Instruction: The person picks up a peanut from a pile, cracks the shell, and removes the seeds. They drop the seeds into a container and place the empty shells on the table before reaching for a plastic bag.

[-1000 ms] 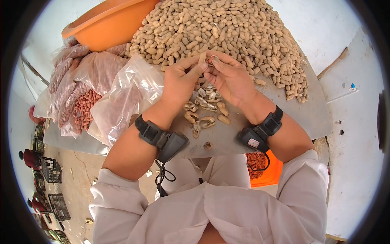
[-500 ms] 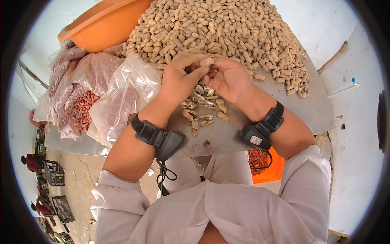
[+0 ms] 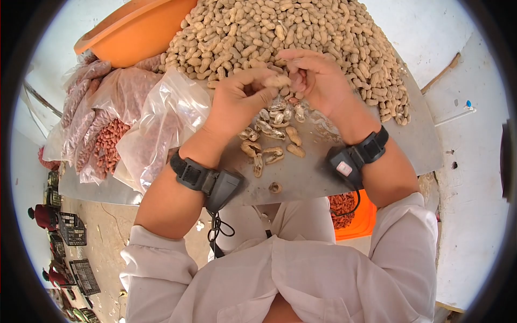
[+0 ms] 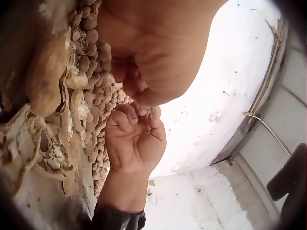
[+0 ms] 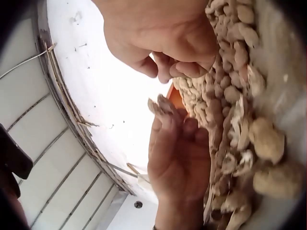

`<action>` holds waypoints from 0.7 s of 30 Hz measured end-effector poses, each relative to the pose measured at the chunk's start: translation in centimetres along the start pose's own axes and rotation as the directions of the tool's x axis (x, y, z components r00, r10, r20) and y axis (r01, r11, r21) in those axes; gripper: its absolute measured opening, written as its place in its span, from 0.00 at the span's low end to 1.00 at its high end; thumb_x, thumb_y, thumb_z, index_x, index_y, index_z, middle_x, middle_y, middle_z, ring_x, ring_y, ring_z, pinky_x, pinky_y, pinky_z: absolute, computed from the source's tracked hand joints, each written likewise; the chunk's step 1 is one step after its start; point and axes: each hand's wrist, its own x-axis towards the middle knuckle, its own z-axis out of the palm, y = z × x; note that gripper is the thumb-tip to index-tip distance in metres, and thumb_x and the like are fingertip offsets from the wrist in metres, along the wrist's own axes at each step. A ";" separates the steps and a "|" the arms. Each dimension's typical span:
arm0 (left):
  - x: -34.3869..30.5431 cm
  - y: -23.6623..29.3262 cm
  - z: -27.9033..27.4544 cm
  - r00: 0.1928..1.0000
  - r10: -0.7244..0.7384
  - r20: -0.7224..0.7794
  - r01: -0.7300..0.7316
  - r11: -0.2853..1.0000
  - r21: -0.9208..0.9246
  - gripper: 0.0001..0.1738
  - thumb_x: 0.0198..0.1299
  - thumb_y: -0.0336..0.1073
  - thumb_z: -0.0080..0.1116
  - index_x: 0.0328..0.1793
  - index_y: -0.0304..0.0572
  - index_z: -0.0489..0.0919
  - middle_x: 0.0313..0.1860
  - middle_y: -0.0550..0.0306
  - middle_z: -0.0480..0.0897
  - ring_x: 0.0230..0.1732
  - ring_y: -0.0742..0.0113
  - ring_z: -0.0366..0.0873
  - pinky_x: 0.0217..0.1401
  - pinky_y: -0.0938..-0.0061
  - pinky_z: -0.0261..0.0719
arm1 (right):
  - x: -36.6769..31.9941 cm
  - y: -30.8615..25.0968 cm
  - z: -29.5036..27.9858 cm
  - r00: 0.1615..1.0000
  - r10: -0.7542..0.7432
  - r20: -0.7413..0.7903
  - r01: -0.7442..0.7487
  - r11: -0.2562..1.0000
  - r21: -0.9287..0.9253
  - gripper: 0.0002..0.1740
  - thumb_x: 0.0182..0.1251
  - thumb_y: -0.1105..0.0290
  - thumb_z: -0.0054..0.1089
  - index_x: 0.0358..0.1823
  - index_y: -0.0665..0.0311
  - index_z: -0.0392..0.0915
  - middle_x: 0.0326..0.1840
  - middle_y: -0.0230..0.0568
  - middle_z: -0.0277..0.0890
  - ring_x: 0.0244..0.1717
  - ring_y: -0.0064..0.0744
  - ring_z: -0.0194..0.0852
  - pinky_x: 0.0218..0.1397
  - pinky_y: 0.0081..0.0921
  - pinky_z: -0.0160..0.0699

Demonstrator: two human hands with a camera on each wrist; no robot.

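In the head view my left hand (image 3: 242, 99) pinches a peanut shell (image 3: 278, 81) between thumb and fingers. The right wrist view shows that shell (image 5: 161, 106) standing up from the fingertips, split apart. My right hand (image 3: 323, 81) is just to its right, fingers curled inward, with its palm side towards the left hand. I cannot tell whether kernels lie inside those curled fingers. Below both hands lie split, empty shells (image 3: 264, 128), with a reddish kernel (image 3: 292, 100) among them. Two whole peanuts (image 3: 294, 142) lie beside the shells.
A large heap of unshelled peanuts (image 3: 318, 32) rises behind the hands. To the left are an orange basin (image 3: 134, 37) and clear bags of red kernels (image 3: 116, 91). An orange container (image 3: 363, 218) sits below the metal table's front edge (image 3: 318, 188).
My hands have moved apart, the right one shifting right. The left hand still holds the shell. More shell pieces appear on the table beneath the hands, some blurred by motion.
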 end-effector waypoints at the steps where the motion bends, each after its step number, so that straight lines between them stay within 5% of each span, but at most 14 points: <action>1: -0.2 0.1 0.0 0.997 0.007 0.073 -0.013 0.996 0.085 0.14 0.55 0.25 0.60 0.49 0.34 0.79 0.31 0.63 0.79 0.30 0.80 0.72 0.34 0.85 0.71 | 0.3 -0.4 -0.7 1.000 -0.011 -0.001 0.011 0.985 -0.170 0.12 0.56 0.78 0.52 0.41 0.69 0.80 0.24 0.30 0.72 0.21 0.17 0.63 0.24 0.15 0.64; 3: -0.6 0.7 0.0 0.976 0.003 0.219 -0.059 0.967 0.250 0.13 0.57 0.27 0.59 0.49 0.33 0.79 0.34 0.64 0.79 0.34 0.81 0.72 0.37 0.85 0.70 | 0.4 -0.8 -1.3 0.997 -0.065 0.030 0.071 0.848 -0.526 0.12 0.53 0.79 0.53 0.39 0.67 0.81 0.26 0.30 0.74 0.23 0.17 0.67 0.26 0.15 0.67; 5: -0.7 1.5 -0.2 0.952 -0.035 0.304 -0.057 0.956 0.289 0.12 0.57 0.28 0.59 0.47 0.34 0.79 0.36 0.64 0.78 0.35 0.80 0.72 0.38 0.84 0.70 | 0.4 -1.1 -1.4 0.986 -0.123 0.114 0.163 0.543 -0.824 0.11 0.51 0.79 0.55 0.36 0.65 0.82 0.26 0.31 0.76 0.24 0.18 0.69 0.28 0.17 0.69; 8: -0.7 1.0 -0.4 0.959 -0.047 0.281 -0.014 0.977 0.211 0.12 0.57 0.30 0.58 0.47 0.34 0.80 0.38 0.63 0.78 0.38 0.79 0.72 0.41 0.83 0.70 | 0.7 -0.8 -1.9 0.987 -0.063 0.150 0.161 0.275 -0.948 0.14 0.49 0.72 0.56 0.39 0.62 0.82 0.32 0.41 0.81 0.32 0.34 0.78 0.38 0.27 0.76; 11: -0.6 0.6 -0.3 0.971 -0.085 0.222 0.054 0.988 0.143 0.12 0.58 0.31 0.57 0.47 0.34 0.80 0.39 0.62 0.78 0.39 0.78 0.72 0.43 0.83 0.70 | 0.5 -1.1 -1.2 0.999 0.024 0.049 0.047 0.081 -0.996 0.14 0.50 0.71 0.56 0.40 0.59 0.82 0.36 0.43 0.81 0.37 0.39 0.79 0.42 0.31 0.76; 14: -0.6 0.4 -0.1 0.979 -0.070 0.190 0.039 0.986 0.162 0.12 0.60 0.31 0.56 0.47 0.33 0.80 0.39 0.62 0.78 0.40 0.78 0.72 0.44 0.83 0.70 | 1.1 0.4 -2.1 0.977 -0.040 0.207 0.210 0.065 -0.976 0.15 0.51 0.74 0.57 0.43 0.62 0.78 0.33 0.45 0.80 0.30 0.36 0.78 0.36 0.29 0.75; 21: -0.2 -0.3 -0.2 0.997 -0.027 0.072 0.013 0.982 0.189 0.11 0.58 0.31 0.58 0.45 0.33 0.81 0.33 0.61 0.81 0.33 0.78 0.73 0.38 0.82 0.73 | 0.7 0.2 -1.7 0.986 -0.071 0.152 0.152 -0.013 -0.988 0.10 0.54 0.71 0.57 0.39 0.61 0.77 0.34 0.44 0.78 0.36 0.42 0.78 0.40 0.33 0.74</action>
